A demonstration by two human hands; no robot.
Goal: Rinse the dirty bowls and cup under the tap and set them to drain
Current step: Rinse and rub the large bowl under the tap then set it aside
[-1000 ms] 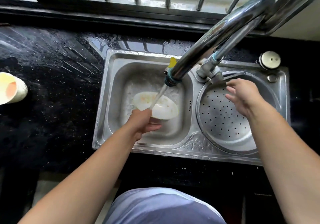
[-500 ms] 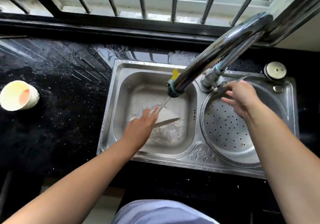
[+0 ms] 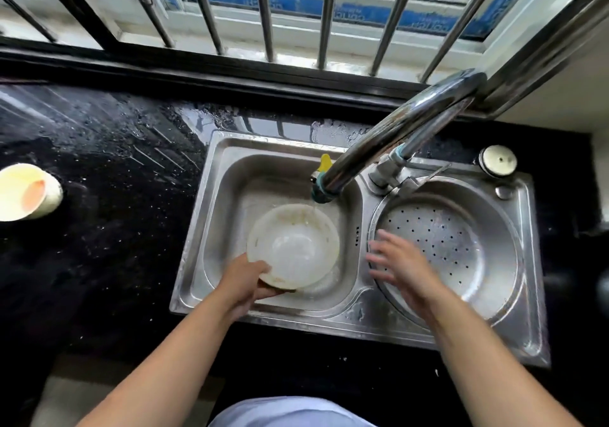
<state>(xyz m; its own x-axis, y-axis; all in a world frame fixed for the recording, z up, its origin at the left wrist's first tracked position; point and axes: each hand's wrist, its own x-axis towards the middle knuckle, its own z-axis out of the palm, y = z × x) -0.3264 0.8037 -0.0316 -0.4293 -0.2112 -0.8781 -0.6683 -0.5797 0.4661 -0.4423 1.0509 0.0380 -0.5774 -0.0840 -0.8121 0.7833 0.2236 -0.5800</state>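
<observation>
The white bowl (image 3: 293, 245) is gripped at its near rim by the left hand (image 3: 245, 283), under the tap (image 3: 389, 140); the right hand (image 3: 400, 266) is held spread beside it, over the perforated drain basin (image 3: 478, 252).

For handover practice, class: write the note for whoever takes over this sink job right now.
Left hand grips the white bowl by its near rim, in the left basin under the tap spout.
Right hand open, empty, over the perforated drain basin rim.
Done: nothing draining yet; bowl has residue at its far rim.
Dirty cup lies sideways on the counter.
Left: finish bowl, rinse cup, drain both.
</observation>
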